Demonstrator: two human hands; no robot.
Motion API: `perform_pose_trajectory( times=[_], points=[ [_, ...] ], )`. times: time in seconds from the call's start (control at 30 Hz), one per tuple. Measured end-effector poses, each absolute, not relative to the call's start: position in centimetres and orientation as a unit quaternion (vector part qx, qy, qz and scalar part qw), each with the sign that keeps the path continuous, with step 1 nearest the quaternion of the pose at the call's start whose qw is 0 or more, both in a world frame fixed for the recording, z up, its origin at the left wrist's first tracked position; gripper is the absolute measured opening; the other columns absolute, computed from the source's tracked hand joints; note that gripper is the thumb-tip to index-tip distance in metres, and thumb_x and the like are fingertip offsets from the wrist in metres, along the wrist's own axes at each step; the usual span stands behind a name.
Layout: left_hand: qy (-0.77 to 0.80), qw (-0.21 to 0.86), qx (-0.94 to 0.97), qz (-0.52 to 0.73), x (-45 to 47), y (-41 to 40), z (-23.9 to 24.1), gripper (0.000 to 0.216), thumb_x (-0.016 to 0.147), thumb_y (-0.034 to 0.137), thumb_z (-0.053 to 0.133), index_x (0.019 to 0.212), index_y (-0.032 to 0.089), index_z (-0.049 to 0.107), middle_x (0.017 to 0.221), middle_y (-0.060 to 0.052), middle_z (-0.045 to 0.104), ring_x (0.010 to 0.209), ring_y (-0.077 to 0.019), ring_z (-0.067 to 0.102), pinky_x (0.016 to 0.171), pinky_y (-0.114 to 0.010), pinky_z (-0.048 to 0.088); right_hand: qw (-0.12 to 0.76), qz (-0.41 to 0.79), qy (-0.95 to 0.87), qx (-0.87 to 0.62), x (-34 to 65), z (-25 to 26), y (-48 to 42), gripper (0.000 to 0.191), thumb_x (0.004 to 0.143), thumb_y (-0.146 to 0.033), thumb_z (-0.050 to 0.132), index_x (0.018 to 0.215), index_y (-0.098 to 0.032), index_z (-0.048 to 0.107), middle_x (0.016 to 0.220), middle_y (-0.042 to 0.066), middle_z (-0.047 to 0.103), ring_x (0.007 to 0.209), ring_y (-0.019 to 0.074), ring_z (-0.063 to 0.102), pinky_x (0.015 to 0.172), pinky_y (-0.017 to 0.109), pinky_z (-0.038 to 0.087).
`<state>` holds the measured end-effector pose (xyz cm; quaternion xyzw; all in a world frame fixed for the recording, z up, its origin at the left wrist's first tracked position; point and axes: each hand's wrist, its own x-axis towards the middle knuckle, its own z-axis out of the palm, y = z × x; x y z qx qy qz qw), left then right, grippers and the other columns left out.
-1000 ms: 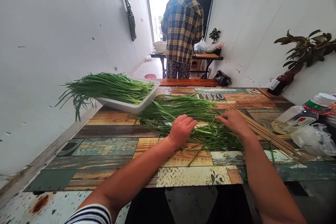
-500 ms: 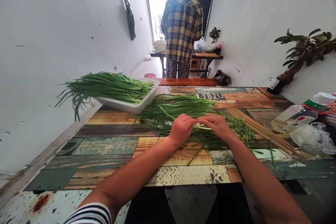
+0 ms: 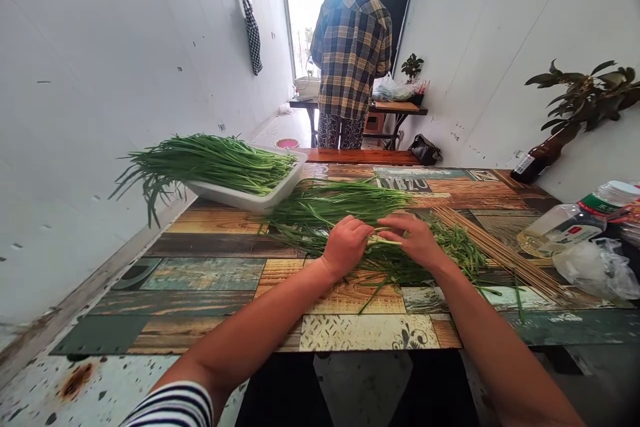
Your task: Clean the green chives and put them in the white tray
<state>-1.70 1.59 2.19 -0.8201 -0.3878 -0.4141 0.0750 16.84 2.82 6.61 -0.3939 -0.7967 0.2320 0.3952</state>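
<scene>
My left hand (image 3: 347, 245) is closed in a pinch round the pale stem ends of a few garlic chives (image 3: 389, 236), over the middle of the table. Facing it, my right hand (image 3: 413, 237) has its thumb and fingers apart around those stem ends, with no firm grip visible. Behind and under both hands lies a loose pile of garlic chives (image 3: 345, 203). Shorter trimmed bits of leaf (image 3: 457, 243) are heaped by my right hand. A white plastic tray (image 3: 270, 200) at the left holds a thick bunch of chives whose leaves hang over its side.
Thin wooden skewers (image 3: 495, 250) lie to the right of the pile. A clear plastic jar (image 3: 565, 227), a crumpled plastic bag (image 3: 600, 267) and a brown bottle with leafy stems (image 3: 540, 157) are farther right. A person in a plaid shirt (image 3: 353, 47) stands beyond the wood-patterned table (image 3: 200, 307).
My right hand's fingers have spread apart from a pinch near the left fingertips. My left hand stays closed in nearly the same place. The camera view has shifted slightly.
</scene>
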Motion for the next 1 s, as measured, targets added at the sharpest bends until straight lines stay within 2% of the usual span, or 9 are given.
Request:
perform_pose_trajectory(
  times=[0.13, 0.33, 0.6, 0.73, 0.9, 1.0],
  points=[
    [-0.379, 0.064, -0.814, -0.435, -1.5, 1.4, 2.4, 0.018, 0.090, 0.017, 0.046, 0.084, 0.017, 0.063, 0.078, -0.005, 0.065, 0.073, -0.0166, 0.055, 0.070, -0.031, 0.046, 0.406, 0.302, -0.760, -0.407, 16.4, 5.9, 2.8, 0.026, 0.078, -0.043, 0.063, 0.074, -0.020, 0.074, 0.075, 0.005, 0.069, 0.073, 0.0176, 0.060, 0.069, 0.030, 0.046],
    [-0.384, 0.036, -0.804, -0.454, -1.3, 1.2, 3.0, 0.015, 0.089, 0.017, 0.048, 0.085, 0.017, 0.063, 0.078, -0.005, 0.065, 0.075, -0.0174, 0.055, 0.071, -0.032, 0.046, 0.480, 0.428, -0.600, -0.475, 15.6, 5.4, 2.6, 0.029, 0.062, -0.045, 0.074, 0.070, -0.017, 0.072, 0.066, 0.002, 0.065, 0.059, 0.0128, 0.051, 0.058, 0.027, 0.042],
    [-0.384, 0.062, -0.804, -0.450, -1.4, 0.9, 3.3, 0.019, 0.091, 0.019, 0.046, 0.081, 0.016, 0.062, 0.075, -0.005, 0.065, 0.072, -0.0172, 0.054, 0.069, -0.031, 0.046, 0.525, 0.487, -0.530, -0.453, 16.0, 4.7, 3.5, 0.029, 0.063, -0.044, 0.076, 0.069, -0.016, 0.070, 0.063, 0.001, 0.061, 0.056, 0.0098, 0.047, 0.056, 0.024, 0.038],
    [-0.391, 0.064, -0.802, -0.447, -1.5, 1.0, 3.2, 0.020, 0.091, 0.020, 0.044, 0.081, 0.016, 0.061, 0.075, -0.005, 0.064, 0.072, -0.0165, 0.054, 0.070, -0.030, 0.046, 0.506, 0.454, -0.547, -0.488, 17.5, 4.8, 4.2, 0.038, 0.060, -0.051, 0.076, 0.062, -0.015, 0.064, 0.058, 0.001, 0.058, 0.050, 0.0089, 0.043, 0.048, 0.023, 0.034],
    [-0.412, 0.071, -0.799, -0.432, -1.5, 1.1, 3.0, 0.021, 0.092, 0.021, 0.043, 0.082, 0.017, 0.061, 0.075, -0.005, 0.063, 0.073, -0.0171, 0.055, 0.071, -0.031, 0.046, 0.489, 0.279, -0.593, -0.576, 19.4, 5.7, 4.7, 0.045, 0.061, -0.058, 0.072, 0.054, -0.016, 0.055, 0.047, -0.004, 0.044, 0.045, 0.0076, 0.033, 0.046, 0.024, 0.027],
    [-0.419, 0.070, -0.798, -0.428, -1.6, 1.1, 2.8, 0.022, 0.093, 0.022, 0.042, 0.082, 0.017, 0.061, 0.075, -0.006, 0.063, 0.074, -0.0177, 0.055, 0.071, -0.032, 0.046, 0.491, 0.226, -0.609, -0.581, 19.7, 6.6, 4.6, 0.045, 0.065, -0.061, 0.064, 0.056, -0.017, 0.058, 0.051, -0.002, 0.049, 0.049, 0.0101, 0.038, 0.048, 0.024, 0.029]
  ],
)
